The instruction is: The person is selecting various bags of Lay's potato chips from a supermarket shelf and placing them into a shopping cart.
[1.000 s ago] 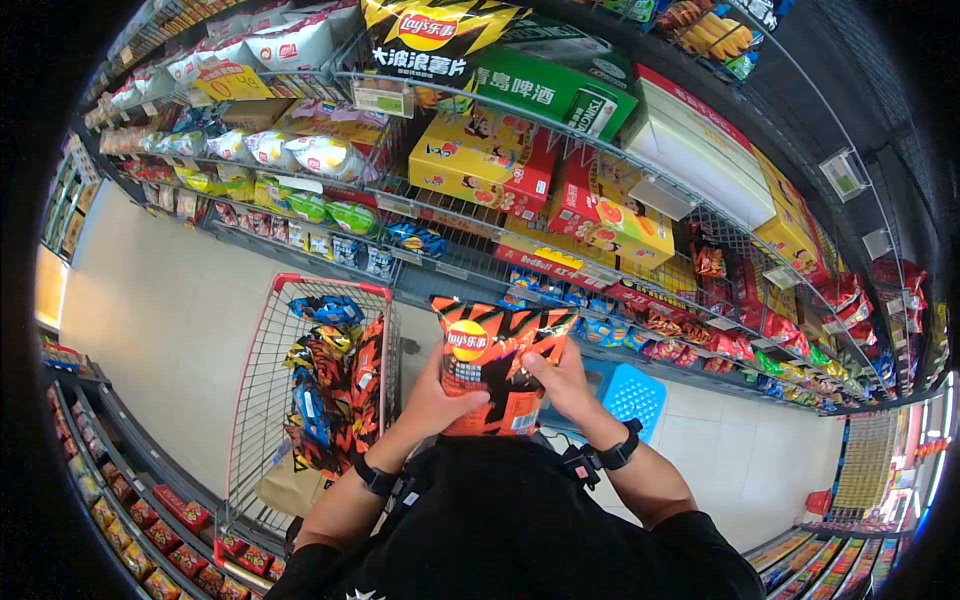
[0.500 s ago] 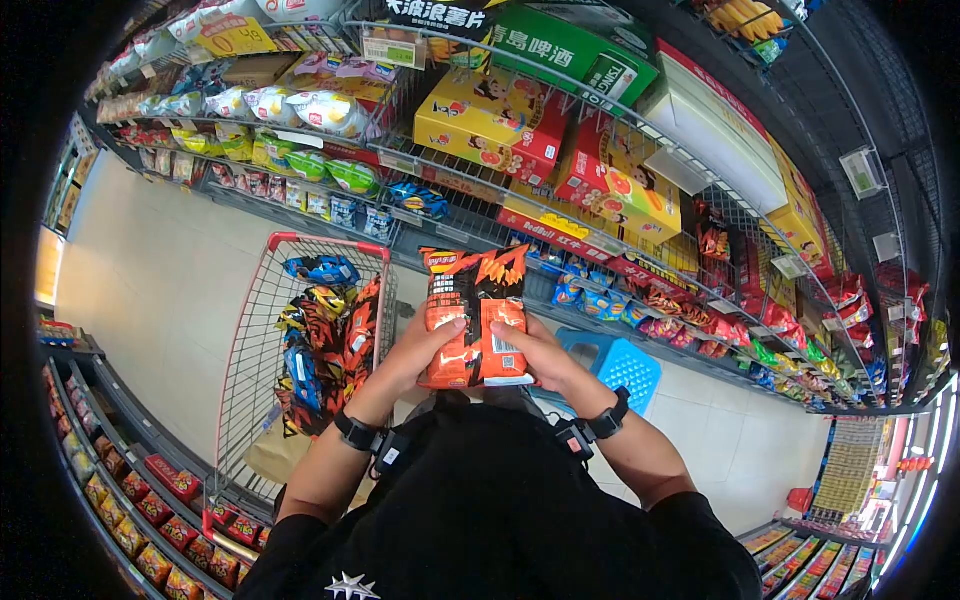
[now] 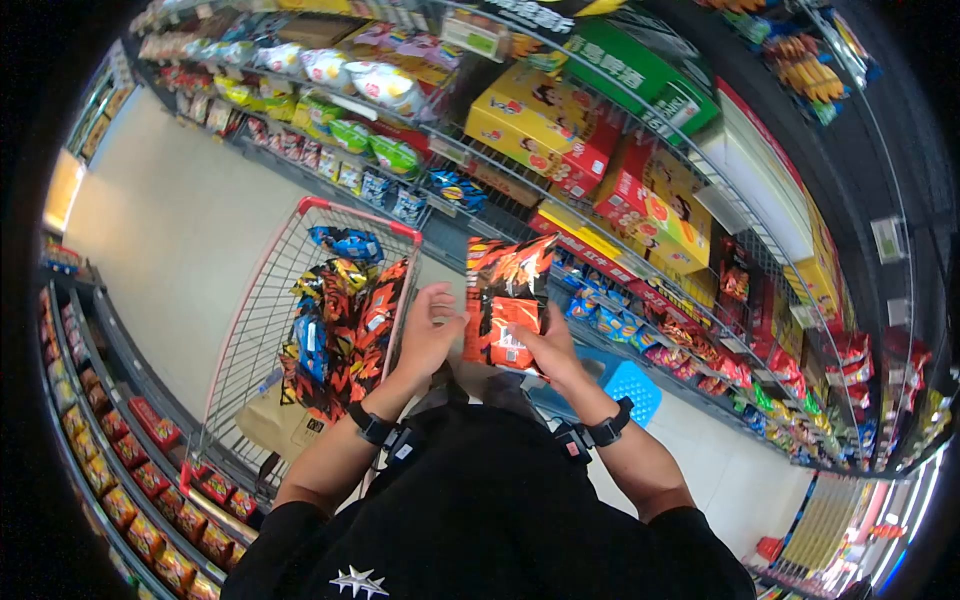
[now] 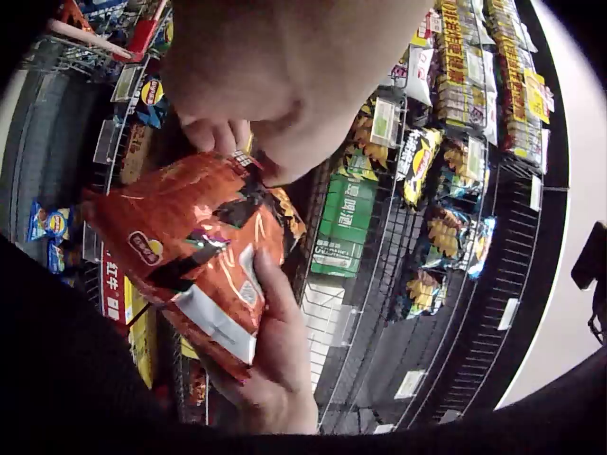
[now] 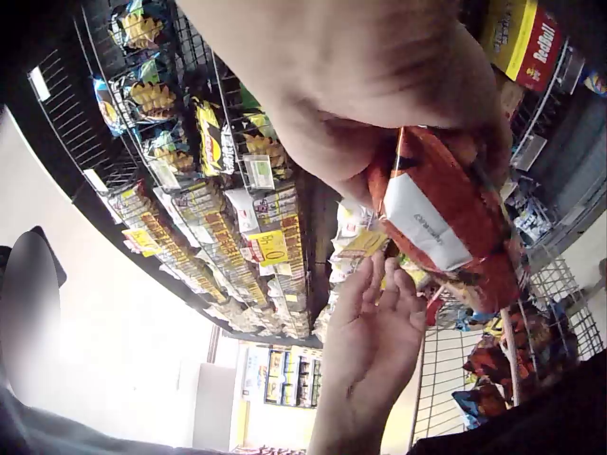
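An orange-and-black bag of potato chips (image 3: 512, 300) is upright in front of the person's torso, its printed back turned up. My right hand (image 3: 552, 350) grips its right side, thumb across the back panel. In the left wrist view the right hand (image 4: 285, 346) holds the same bag (image 4: 204, 256) along one edge. Just left of the bag is my left hand (image 3: 430, 330), holding nothing, its fingers loosely bent. From the right wrist the left hand (image 5: 375, 327) shows its palm, fingers apart from the bag (image 5: 441, 218).
At left stands a wire shopping cart (image 3: 325, 203) with several chip bags (image 3: 350, 325) and a brown paper bag (image 3: 280, 422). Shelves ahead carry snack bags, yellow-and-red boxes (image 3: 545, 125) and a green carton (image 3: 640, 75). A blue stool (image 3: 632, 395) stands on the floor at right.
The bag turned from its logo side to its back. Both hands held it half a second ago; now the left hand has let go and moved off to the left. The view swung left.
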`<state>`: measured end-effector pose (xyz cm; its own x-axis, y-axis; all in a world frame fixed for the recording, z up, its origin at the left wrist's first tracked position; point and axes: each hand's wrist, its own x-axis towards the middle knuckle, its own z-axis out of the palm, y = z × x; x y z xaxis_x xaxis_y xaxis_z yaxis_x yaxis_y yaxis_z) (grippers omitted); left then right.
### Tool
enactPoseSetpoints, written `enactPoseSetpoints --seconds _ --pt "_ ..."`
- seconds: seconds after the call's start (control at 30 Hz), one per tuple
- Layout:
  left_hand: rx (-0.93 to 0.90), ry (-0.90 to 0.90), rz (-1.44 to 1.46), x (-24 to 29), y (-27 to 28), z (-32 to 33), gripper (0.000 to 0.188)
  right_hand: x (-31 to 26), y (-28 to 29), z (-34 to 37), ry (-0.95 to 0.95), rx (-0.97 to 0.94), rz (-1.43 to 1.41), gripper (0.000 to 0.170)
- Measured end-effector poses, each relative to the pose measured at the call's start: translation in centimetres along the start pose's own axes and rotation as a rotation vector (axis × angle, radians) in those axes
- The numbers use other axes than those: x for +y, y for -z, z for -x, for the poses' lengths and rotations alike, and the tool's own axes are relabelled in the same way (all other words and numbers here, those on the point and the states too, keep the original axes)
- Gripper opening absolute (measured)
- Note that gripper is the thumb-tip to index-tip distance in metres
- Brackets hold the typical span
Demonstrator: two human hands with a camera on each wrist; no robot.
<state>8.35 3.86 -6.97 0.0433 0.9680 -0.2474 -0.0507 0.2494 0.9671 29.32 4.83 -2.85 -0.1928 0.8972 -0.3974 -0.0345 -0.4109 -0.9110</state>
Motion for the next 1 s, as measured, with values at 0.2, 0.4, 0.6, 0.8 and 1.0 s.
enactPoseSetpoints --seconds 0.2,0.4,0.6,0.8,1.0 --pt "0.08 0.017 0.215 -0.6 -1.2 1.9 0.061 0.8 -3.3 0.2 0.167 -0.055 0.269 0.077" --pt "0.147 0.194 0.553 -3.0 3.2 2.2 0.045 1.0 -4.2 -0.9 0.246 -0.201 0.484 0.066" --pt "-0.015 0.361 0.775 -3.9 6.7 4.6 0.042 3.6 -5.5 -2.8 -0.177 -0.496 0.19 0.049" --pt "0.197 0.342 0.347 -7.1 9.6 6.9 0.034 4.4 -8.7 -4.1 -0.411 -0.549 0.168 0.062" --pt "0.34 0.274 0.769 -7.3 13.8 5.9 0.035 4.6 -8.3 -5.8 -0.454 -0.683 0.123 0.064"
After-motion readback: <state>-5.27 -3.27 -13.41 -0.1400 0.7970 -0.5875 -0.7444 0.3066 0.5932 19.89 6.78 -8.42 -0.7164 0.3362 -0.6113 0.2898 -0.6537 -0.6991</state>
